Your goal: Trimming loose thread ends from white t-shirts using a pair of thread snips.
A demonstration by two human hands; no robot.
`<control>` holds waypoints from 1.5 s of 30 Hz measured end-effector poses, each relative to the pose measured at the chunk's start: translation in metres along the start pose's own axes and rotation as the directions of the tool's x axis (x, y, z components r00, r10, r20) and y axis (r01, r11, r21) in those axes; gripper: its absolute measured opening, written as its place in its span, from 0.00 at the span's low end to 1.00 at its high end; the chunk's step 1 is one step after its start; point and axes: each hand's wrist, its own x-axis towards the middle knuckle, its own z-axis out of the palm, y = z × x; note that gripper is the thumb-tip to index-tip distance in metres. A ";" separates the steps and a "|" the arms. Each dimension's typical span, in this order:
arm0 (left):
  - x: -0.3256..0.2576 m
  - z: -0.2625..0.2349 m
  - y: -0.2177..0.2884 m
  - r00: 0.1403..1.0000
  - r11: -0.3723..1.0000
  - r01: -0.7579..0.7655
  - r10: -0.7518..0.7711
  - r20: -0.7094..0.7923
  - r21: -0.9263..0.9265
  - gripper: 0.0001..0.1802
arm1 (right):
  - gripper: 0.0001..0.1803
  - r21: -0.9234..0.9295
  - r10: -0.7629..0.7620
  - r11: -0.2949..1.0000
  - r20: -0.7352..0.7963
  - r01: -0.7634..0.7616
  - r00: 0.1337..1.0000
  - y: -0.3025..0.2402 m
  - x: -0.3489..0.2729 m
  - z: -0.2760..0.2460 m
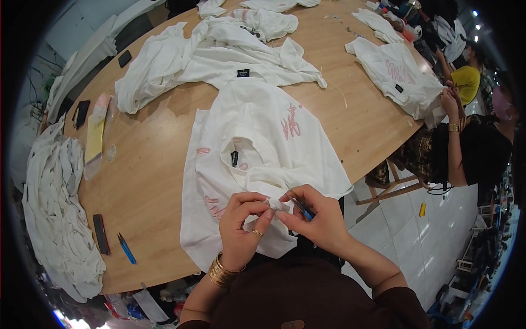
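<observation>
The left hand (244,222) pinched a bunched fold of the white fabric shirt with pink script (282,159), which lay at the near edge of the round light-brown wooden table (153,197). The right hand (318,216) gripped the same fold and a slim blue-handled metal tool (308,213); leftward lay heaped white cloth garments (57,214).
</observation>
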 end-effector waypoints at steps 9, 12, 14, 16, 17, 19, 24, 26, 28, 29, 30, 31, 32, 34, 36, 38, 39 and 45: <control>-0.002 0.000 -0.002 0.979 0.922 -0.176 0.202 -0.040 0.346 0.07 | 0.12 -0.147 -0.100 0.986 -0.105 0.084 0.990 0.003 0.001 0.007; -0.004 0.002 -0.006 0.999 0.994 -0.021 0.024 -0.022 0.108 0.07 | 0.12 -0.211 -0.179 0.965 -0.088 0.157 0.980 0.007 0.001 0.008; -0.004 -0.002 -0.005 0.925 0.894 0.380 -0.366 0.103 -0.237 0.06 | 0.12 -0.206 -0.237 0.954 -0.066 0.219 0.969 0.008 0.000 0.009; -0.002 -0.007 -0.007 0.908 0.877 0.417 -0.390 0.153 -0.238 0.07 | 0.12 -0.200 -0.294 0.939 -0.045 0.280 0.955 0.008 -0.001 0.009; -0.001 -0.009 -0.008 0.888 0.860 0.452 -0.411 0.204 -0.237 0.07 | 0.12 -0.190 -0.325 0.931 -0.049 0.311 0.944 0.008 0.000 0.009; -0.004 -0.009 -0.007 0.908 0.883 0.416 -0.387 0.162 -0.219 0.07 | 0.11 -0.180 -0.357 0.922 -0.053 0.343 0.933 0.010 0.000 0.009; -0.005 -0.002 0.003 0.958 0.915 0.276 -0.285 0.014 -0.293 0.06 | 0.07 0.145 0.057 0.989 -0.176 -0.032 0.983 0.012 -0.001 0.005; -0.006 0.002 0.002 0.952 0.903 0.292 -0.305 0.010 -0.314 0.05 | 0.06 0.203 0.061 0.979 -0.195 -0.020 0.979 0.013 0.000 0.005; -0.006 0.001 0.000 0.945 0.881 0.311 -0.326 0.019 -0.356 0.05 | 0.07 0.197 0.076 0.979 -0.163 -0.043 0.984 0.014 0.001 0.003; -0.005 0.001 -0.001 0.937 0.857 0.330 -0.347 0.031 -0.396 0.05 | 0.07 0.198 0.076 0.979 -0.165 -0.043 0.983 0.017 0.003 0.002; -0.005 0.002 0.000 0.937 0.857 0.331 -0.347 0.034 -0.395 0.05 | 0.08 0.205 0.105 0.975 -0.101 -0.083 0.989 0.021 0.005 0.001; -0.005 0.003 0.002 0.932 0.845 0.341 -0.360 0.033 -0.413 0.05 | 0.09 0.209 0.133 0.970 -0.036 -0.123 0.990 0.024 0.006 -0.001; -0.005 0.003 0.002 0.926 0.833 0.350 -0.375 0.027 -0.429 0.05 | 0.09 0.212 0.133 0.970 -0.035 -0.123 0.990 0.022 0.005 -0.002; -0.005 0.002 0.001 0.924 0.841 0.356 -0.381 0.019 -0.407 0.05 | 0.14 0.102 0.111 0.989 -0.030 -0.108 0.993 0.012 -0.001 -0.006; -0.006 0.002 0.001 0.922 0.848 0.361 -0.387 0.011 -0.389 0.05 | 0.15 0.080 0.080 0.994 -0.056 -0.075 0.995 0.000 -0.009 -0.013; -0.006 0.003 0.001 0.921 0.852 0.361 -0.389 0.003 -0.379 0.06 | 0.17 0.057 0.049 0.997 -0.083 -0.044 0.995 -0.005 -0.016 -0.014; -0.006 0.005 0.002 0.921 0.851 0.362 -0.390 0.005 -0.379 0.06 | 0.17 0.021 0.030 0.999 -0.082 -0.028 0.996 -0.005 -0.020 -0.013; -0.012 0.015 -0.001 0.993 0.992 0.122 -0.122 -0.007 -0.028 0.05 | 0.16 -0.214 -0.172 0.966 -0.126 0.142 0.977 0.017 -0.009 0.002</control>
